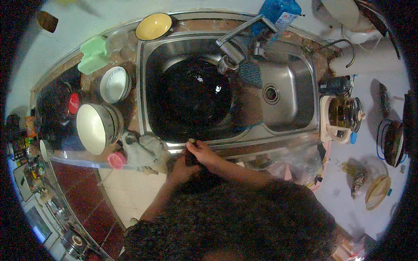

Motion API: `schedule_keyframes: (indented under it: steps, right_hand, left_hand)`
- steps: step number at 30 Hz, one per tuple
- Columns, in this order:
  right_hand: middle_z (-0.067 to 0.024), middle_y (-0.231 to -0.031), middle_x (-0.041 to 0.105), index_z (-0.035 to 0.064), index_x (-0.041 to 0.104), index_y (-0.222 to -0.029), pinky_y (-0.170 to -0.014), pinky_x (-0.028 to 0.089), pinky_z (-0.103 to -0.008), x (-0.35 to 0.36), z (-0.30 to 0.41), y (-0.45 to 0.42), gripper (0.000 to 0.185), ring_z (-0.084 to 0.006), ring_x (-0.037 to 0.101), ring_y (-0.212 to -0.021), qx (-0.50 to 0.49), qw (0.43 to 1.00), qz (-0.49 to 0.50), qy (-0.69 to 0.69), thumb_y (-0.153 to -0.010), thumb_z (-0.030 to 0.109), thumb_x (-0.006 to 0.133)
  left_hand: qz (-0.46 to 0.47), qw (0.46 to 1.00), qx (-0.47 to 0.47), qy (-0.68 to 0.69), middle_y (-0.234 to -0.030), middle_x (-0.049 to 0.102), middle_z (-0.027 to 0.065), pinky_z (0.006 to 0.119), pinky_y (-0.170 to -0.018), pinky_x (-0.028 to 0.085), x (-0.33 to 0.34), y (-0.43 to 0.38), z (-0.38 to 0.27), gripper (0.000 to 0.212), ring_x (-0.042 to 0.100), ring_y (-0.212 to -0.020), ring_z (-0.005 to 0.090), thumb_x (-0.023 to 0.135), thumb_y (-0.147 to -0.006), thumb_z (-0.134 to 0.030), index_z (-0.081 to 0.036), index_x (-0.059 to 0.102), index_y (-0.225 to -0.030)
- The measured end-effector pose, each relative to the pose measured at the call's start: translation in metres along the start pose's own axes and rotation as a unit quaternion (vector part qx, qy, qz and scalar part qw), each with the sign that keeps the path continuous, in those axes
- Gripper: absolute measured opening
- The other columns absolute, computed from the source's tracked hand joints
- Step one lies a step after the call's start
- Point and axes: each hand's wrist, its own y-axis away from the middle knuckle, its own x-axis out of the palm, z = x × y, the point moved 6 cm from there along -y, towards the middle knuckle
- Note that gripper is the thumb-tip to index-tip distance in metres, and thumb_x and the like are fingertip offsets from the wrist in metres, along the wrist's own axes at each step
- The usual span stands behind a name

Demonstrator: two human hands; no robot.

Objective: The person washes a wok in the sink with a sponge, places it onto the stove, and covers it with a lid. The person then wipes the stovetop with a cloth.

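Both of my hands meet at the front rim of a double-bowl stainless steel sink (209, 144). My left hand (182, 170) is low, its fingers near a dark thing between the hands that is too dim to name. A small pale tip shows at the thumb and fingers of my right hand (200, 152); what it belongs to cannot be told. A large dark round pan or basin (196, 94) fills much of the left bowl, with bright glints inside. Above it hangs the chrome faucet (233, 52), a clear cup-like thing (227, 64) at its lower end.
Stacked bowls (93, 129), a white bowl (114, 84), a green plastic holder (94, 55) and a grey cloth (143, 150) lie left of the sink. A yellow bowl (153, 26) and a blue bottle (283, 16) stand behind it. A glass pot (344, 112) is at right.
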Motion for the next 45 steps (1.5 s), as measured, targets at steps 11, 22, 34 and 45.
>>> schedule_keyframes:
  steps: [11, 22, 34, 45]
  right_hand:
    - [-0.0049, -0.071, 0.058, 0.0052, 0.059, -0.077, -0.067, 0.043, -0.0328, -0.003, 0.045, 0.005, 0.037, -0.0198, 0.055, -0.069, -0.036, 0.997, 0.024, -0.056, -0.076, 0.042, 0.059]
    - [0.0011, -0.061, 0.044, 0.0105, 0.042, -0.063, -0.066, 0.037, -0.0245, 0.030, 0.075, 0.013, 0.022, -0.0132, 0.048, -0.067, -0.025, 0.861, 0.314, -0.399, -0.081, 0.018, 0.053]
    - [0.0022, -0.057, 0.040, 0.0104, 0.045, -0.081, -0.086, 0.036, -0.0343, 0.040, 0.074, 0.025, 0.009, -0.0179, 0.049, -0.074, 0.010, 0.768, 0.356, -0.533, -0.076, 0.006, 0.050]
    - [0.0017, -0.059, 0.041, 0.0097, 0.043, -0.077, -0.084, 0.036, -0.0362, 0.046, 0.070, 0.021, 0.004, -0.0196, 0.047, -0.079, 0.012, 0.738, 0.359, -0.571, -0.078, 0.009, 0.048]
  left_hand:
    - [-0.149, 0.977, 0.067, -0.137, -0.097, 0.055, 0.0188, 0.036, -0.078, 0.042, 0.008, 0.009, -0.059, 0.055, 0.054, -0.092, 0.0292, 0.062, -0.067, -0.018, 0.005, 0.039, -0.112]
    - [-0.292, 0.908, 0.154, -0.258, -0.100, 0.047, 0.0228, 0.039, -0.079, 0.039, 0.027, 0.057, -0.120, 0.057, 0.049, -0.093, 0.0343, 0.063, -0.064, -0.012, 0.005, 0.034, -0.109]
    - [-0.272, 0.890, 0.083, -0.358, -0.113, 0.042, 0.0289, 0.040, -0.086, 0.039, 0.030, 0.065, -0.112, 0.072, 0.045, -0.103, 0.0414, 0.061, -0.068, -0.014, 0.007, 0.019, -0.122]
    - [-0.249, 0.878, 0.055, -0.405, -0.098, 0.049, 0.0257, 0.043, -0.072, 0.044, 0.021, 0.067, -0.116, 0.058, 0.051, -0.088, 0.0415, 0.058, -0.068, -0.014, 0.003, 0.028, -0.114]
